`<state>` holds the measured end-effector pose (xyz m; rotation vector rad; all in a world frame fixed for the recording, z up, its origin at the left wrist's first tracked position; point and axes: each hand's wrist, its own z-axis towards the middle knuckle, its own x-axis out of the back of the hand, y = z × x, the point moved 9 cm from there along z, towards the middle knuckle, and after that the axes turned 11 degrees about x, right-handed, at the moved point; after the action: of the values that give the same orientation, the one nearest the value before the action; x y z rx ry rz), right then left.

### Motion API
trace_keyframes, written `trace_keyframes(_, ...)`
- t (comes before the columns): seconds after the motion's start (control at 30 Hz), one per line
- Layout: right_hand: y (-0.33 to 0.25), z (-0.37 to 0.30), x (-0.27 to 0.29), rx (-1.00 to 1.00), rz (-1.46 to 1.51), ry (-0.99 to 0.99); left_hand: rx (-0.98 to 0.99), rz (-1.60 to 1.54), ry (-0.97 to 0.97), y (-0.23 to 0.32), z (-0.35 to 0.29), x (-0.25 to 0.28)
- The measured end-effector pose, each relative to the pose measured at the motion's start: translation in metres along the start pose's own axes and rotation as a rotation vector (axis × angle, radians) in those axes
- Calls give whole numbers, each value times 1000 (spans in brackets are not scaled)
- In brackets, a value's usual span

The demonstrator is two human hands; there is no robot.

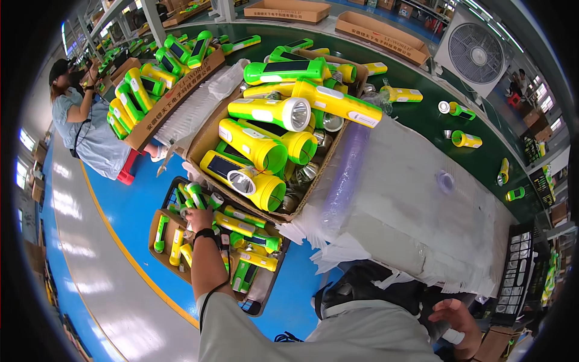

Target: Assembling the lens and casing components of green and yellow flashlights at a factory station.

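Note:
My left hand (198, 218), with a dark band at the wrist, reaches down among flashlights in a black crate (263, 306). Its fingers curl beside a green flashlight (194, 192); what they grip is hidden. Near my right side, my right hand (456, 323) is loosely curled around a small white piece (452, 336) of unclear kind. In front of me, an open carton (202, 142) is heaped with yellow and green flashlights, some showing silver reflectors and others open ends with wires. Inside the crate, a smaller cardboard box (158, 252) holds more flashlights.
A wrapped, pale-topped surface (416, 199) lies to the right, with a clear plastic roll (347, 175). Behind it, a green conveyor (422, 114) carries loose flashlights. Another full carton (175, 99) stands far left, near a seated person (90, 120). A fan (476, 51) stands far right.

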<state>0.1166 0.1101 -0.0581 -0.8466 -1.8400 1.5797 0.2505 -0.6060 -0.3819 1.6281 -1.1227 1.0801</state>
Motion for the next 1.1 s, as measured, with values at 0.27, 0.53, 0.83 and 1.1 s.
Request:
trace_keyframes(0.27, 6, 12, -17, -62, -182, -239, -117, 96, 34, 1, -90, 45)
trace_keyframes(0.53, 8, 2, -6, -85, -250, -202, 80, -400, 499, -164, -104, 45)
trace_keyframes(0.83, -11, 16, -23, 13, -501, -282, 445, -930, -541, -303, -106, -112)
trace_keyframes(1.1, -29, 10, -50, 182, -551, -291, 338, -821, -137, -298, -117, -48)
